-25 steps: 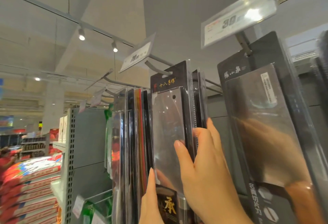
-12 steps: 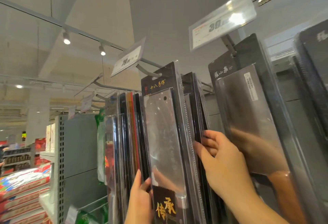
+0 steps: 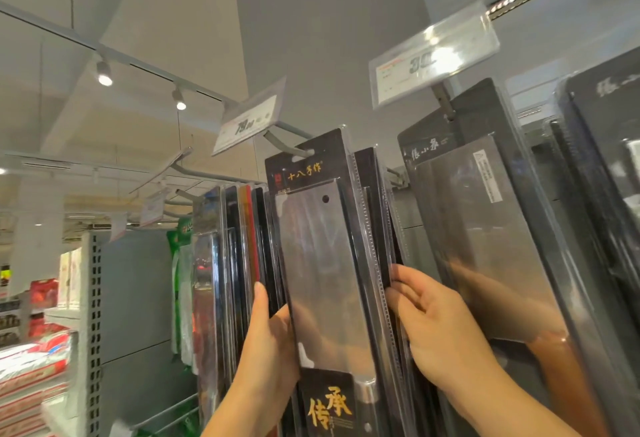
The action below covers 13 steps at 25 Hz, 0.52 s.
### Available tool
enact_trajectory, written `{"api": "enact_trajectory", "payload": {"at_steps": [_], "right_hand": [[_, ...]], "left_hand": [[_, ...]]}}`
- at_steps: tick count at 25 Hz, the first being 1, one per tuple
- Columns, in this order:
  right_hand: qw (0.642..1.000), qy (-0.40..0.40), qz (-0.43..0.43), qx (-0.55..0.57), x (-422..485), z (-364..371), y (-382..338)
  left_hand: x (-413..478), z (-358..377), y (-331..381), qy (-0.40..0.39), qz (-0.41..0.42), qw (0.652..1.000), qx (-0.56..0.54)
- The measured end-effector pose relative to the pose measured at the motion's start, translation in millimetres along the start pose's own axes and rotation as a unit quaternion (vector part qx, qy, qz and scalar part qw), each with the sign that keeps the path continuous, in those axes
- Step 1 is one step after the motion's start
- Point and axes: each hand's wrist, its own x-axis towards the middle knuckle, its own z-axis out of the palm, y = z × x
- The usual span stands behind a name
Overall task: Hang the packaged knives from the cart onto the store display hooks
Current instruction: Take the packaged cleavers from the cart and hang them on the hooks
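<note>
Setting: store aisle, grey shelving (image 3: 135, 298) beyond the display.
Left hand (image 3: 272, 343): had risen along the left edge of the packaged cleaver (image 3: 322, 263); one digit straight, the rest hidden, so its grip could not be told.
Right hand (image 3: 440, 329): had left the front face; fingers curled into the rear packs (image 3: 372, 194) at the right edge.
Packaged cleaver: between both hands, hang hole over the hook (image 3: 277, 140), under the price tag (image 3: 249, 125).
Meaning: likely hung; only squaring remained.

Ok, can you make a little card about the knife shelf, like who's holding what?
front cleaver pack: hang hole at the hook
left hand: at its left edge, fingers hidden
right hand: fingers curled on rear packs
price tags: 79 tag, 30 tag
neighbour: another cleaver pack to the right
</note>
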Motion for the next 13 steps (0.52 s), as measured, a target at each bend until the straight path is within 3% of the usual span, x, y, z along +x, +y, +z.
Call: {"api": "enact_trajectory", "payload": {"at_steps": [13], "right_hand": [[0.996,-0.012,-0.079,-0.032,-26,10,-7]], "left_hand": [[-14,-7,-9,0.007,0.108,0.993,0.054]]}}
